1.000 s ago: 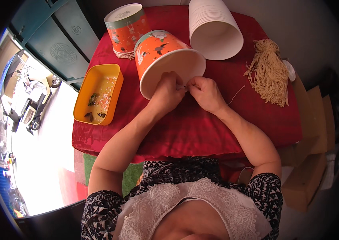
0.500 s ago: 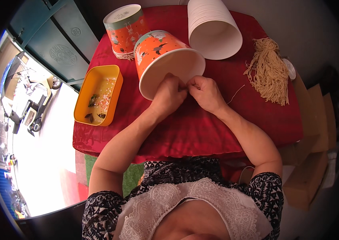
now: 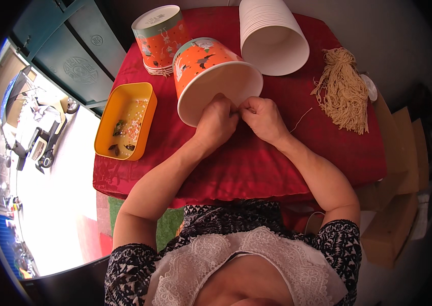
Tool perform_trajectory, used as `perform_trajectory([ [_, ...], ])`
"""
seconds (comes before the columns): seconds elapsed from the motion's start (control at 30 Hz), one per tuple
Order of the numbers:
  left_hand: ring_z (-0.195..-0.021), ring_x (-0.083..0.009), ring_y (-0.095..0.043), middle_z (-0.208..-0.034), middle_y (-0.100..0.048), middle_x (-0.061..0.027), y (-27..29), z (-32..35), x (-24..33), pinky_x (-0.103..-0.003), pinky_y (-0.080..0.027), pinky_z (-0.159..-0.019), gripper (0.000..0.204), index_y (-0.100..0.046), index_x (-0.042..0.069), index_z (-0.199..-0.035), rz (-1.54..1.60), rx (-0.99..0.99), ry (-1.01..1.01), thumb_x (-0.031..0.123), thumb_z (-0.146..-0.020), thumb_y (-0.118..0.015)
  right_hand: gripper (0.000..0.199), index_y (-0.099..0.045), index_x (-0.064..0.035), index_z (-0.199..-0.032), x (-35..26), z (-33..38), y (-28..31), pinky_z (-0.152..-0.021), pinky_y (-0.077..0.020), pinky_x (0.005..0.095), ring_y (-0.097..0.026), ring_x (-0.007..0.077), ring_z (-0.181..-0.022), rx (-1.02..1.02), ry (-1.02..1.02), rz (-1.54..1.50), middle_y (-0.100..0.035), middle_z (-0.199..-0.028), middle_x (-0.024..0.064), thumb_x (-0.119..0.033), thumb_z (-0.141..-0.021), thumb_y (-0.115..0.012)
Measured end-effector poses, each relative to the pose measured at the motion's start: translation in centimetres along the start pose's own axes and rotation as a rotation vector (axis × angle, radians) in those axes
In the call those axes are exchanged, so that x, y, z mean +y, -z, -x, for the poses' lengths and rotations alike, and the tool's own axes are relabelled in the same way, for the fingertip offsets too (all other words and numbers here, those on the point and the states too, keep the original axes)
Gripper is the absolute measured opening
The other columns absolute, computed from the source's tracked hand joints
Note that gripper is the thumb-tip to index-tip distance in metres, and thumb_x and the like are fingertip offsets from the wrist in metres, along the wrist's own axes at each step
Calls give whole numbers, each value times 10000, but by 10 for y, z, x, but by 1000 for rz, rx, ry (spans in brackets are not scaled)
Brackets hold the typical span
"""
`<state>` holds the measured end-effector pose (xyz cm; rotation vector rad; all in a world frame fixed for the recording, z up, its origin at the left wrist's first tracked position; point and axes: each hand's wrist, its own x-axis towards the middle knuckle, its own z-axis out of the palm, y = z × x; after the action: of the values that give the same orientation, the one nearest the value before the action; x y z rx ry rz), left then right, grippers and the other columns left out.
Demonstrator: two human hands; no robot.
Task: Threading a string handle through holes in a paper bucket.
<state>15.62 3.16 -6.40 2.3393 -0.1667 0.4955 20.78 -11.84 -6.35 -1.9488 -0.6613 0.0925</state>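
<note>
An orange paper bucket [image 3: 207,60] with a green base band, cartoon figures and a white inside lies tipped on the red cloth, its mouth toward me. My left hand [image 3: 217,121] is closed at the near rim, its fingertips reaching inside the mouth. Beside it, my right hand [image 3: 263,118] pinches at the same rim, thumb and fingers pressed together. A thin beige string [image 3: 301,119] trails out from under the right hand onto the cloth. My fingers hide where the string meets the bucket.
Upside-down orange buckets [image 3: 160,43] stand stacked at the back left. A stack of white buckets [image 3: 273,38] lies behind. At right rests a bundle of beige strings [image 3: 343,92]; at left, a yellow tray [image 3: 147,122] holding small bits. Cardboard boxes [image 3: 392,224] are beside the table.
The bucket has shifted very slightly to the right and tilted a little. Both hands stay pinched at its rim, with only small finger movement.
</note>
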Motion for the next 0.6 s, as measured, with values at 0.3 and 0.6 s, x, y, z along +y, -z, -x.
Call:
perform_trajectory([
  [0.3, -674, -258, -635, -769, -638, -158, 5, -4, -8, -355, -503, -613, 95, -638, -42, -781, 25, -43, -28, 49, -775, -666, 103, -667, -9, -822, 4, 1, -5, -633, -524, 392, -675, 314, -717, 56, 43, 21, -671, -765, 173, -88, -806, -601],
  [0.6, -649, -291, -646, -696, -653, -193, 16, -6, 2, -385, -500, -626, 92, -671, -54, -737, 159, -92, 229, 36, -739, -653, 95, -635, -45, -879, 8, 7, 5, -597, -522, 410, -664, 322, -670, 57, 236, 84, -666, -729, 135, -118, -818, -638],
])
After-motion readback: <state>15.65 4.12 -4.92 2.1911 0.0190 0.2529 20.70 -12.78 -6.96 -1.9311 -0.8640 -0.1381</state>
